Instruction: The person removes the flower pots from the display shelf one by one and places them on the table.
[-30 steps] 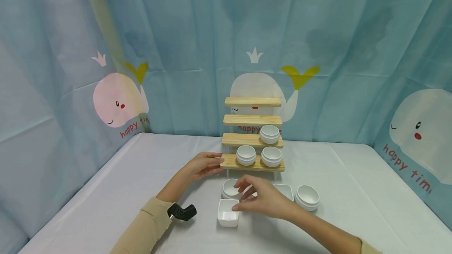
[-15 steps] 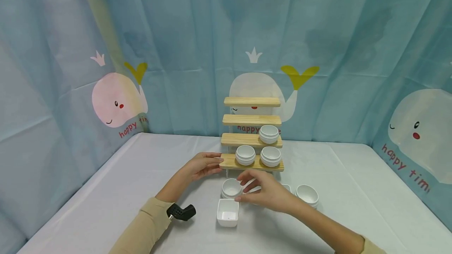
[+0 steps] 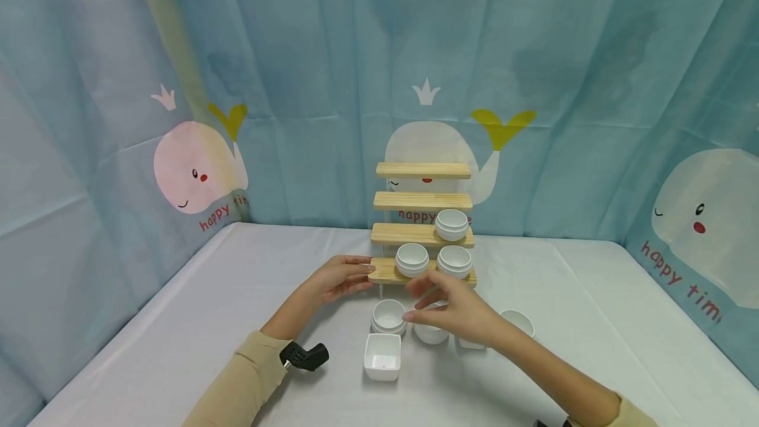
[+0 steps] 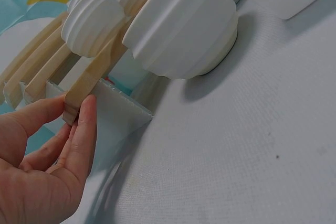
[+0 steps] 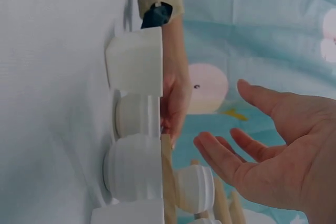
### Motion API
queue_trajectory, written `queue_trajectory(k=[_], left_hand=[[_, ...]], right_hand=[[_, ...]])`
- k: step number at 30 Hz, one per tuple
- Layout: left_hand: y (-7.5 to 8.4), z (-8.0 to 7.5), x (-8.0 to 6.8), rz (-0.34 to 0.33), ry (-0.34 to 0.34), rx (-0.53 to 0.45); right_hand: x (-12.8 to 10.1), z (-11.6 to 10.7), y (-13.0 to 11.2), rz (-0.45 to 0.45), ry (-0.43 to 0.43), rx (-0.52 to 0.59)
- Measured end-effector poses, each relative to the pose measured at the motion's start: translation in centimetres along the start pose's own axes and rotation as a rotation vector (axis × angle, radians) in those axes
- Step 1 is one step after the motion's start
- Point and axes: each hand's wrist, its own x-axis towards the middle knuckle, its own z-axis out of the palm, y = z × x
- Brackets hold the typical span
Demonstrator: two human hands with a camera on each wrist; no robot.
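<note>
My left hand (image 3: pixel 340 279) pinches the left end of the lowest wooden step of a tiered display stand (image 3: pixel 385 273); in the left wrist view the thumb and fingers (image 4: pixel 86 129) close on that board end. Two round white bowls sit on this lowest step, the left bowl (image 3: pixel 412 259) and the right bowl (image 3: pixel 454 261). Another bowl (image 3: pixel 451 225) stands on the step above, at its right. My right hand (image 3: pixel 459 308) hovers in front of the stand, fingers bent and spread apart with nothing between them. Beneath it a white bowl (image 3: pixel 431 334) is partly hidden.
On the white tablecloth (image 3: pixel 593 348) stand a round bowl (image 3: pixel 389 316), a square white dish (image 3: pixel 382 356) before it, and another round bowl (image 3: pixel 518 323) at the right. A second square dish (image 3: pixel 472 343) is mostly covered by my right hand. A blue curtain (image 3: pixel 296 150) hangs behind.
My right hand has moved right and farther up toward the stand, away from the square dish, baring part of the bowl below it. My left hand has stayed on the step.
</note>
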Motion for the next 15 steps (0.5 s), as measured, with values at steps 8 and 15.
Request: queue_trajectory(k=[8, 15], left_hand=[[0.0, 0.0, 0.0, -0.001, -0.004, -0.008], [0.0, 0.0, 0.0, -0.003, -0.004, -0.01]], right_hand=[[0.1, -1.0, 0.1, -0.038, 0.047, -0.011], [0.2, -2.0, 0.2, -0.033, 0.082, -0.034]])
